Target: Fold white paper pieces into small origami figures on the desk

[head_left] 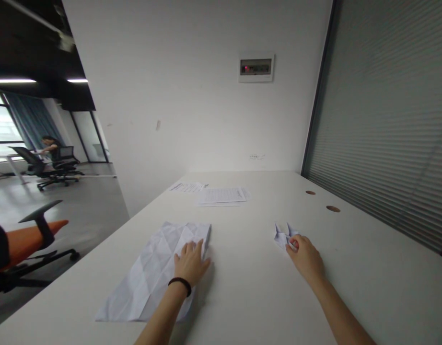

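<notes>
A large white sheet of paper (145, 273), covered in fold creases, lies on the white table (242, 282) at the left. On its right part rests my left hand (192, 262), fingers spread, with a dark band round the wrist. Over to the right, a small folded paper figure (280, 237) with two upright points is at the fingertips of my right hand (305, 254). The thumb and fingers of that hand pinch the figure's right side, and they hide part of it.
Printed sheets (223, 195) lie farther back, with more papers (188, 187) at their left. Two round holes (333, 209) pierce the tabletop near the blinds (386, 120). An orange chair (30, 239) stands left of the table. A person (52, 146) sits in the far background.
</notes>
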Demonstrator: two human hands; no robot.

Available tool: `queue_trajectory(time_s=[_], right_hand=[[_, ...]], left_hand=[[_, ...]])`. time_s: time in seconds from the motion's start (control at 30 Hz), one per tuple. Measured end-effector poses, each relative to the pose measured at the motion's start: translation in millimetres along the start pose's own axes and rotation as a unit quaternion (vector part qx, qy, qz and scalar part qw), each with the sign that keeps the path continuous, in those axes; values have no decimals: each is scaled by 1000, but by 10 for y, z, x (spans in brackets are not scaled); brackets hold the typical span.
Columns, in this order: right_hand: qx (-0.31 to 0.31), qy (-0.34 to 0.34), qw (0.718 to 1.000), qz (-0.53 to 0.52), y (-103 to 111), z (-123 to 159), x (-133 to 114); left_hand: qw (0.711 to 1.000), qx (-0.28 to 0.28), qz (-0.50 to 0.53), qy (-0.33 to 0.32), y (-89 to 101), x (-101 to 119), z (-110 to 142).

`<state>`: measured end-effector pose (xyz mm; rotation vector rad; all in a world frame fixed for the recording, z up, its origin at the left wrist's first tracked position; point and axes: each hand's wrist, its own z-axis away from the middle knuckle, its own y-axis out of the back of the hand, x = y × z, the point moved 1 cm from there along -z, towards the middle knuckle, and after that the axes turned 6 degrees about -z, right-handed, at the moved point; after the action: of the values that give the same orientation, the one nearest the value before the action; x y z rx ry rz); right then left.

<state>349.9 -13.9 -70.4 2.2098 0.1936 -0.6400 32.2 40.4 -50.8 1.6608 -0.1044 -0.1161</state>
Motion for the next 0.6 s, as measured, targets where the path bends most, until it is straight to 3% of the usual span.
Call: queue_trajectory(time_s=[0.1,0.17,0.3,0.43,0.6], right_hand=[[37,48,996,-65,29,14,-122],[18,86,988,-126,12,57,-245],[-129,123,967,-182,-125,244,-481],[-279,137,943,-117,-265,404,-551],[-352,117,925,-83,-288,411,-497]], left_hand=[[998,-52,-31,5,-40,-2,1],[997,-62,-44,-4,-46,-15,0],[997,-67,-41,-24,-34,-78,-18],[997,-70,-30,-33,-20,-145,-45],[998,-54,-31,-14,-10,-167,-34]])
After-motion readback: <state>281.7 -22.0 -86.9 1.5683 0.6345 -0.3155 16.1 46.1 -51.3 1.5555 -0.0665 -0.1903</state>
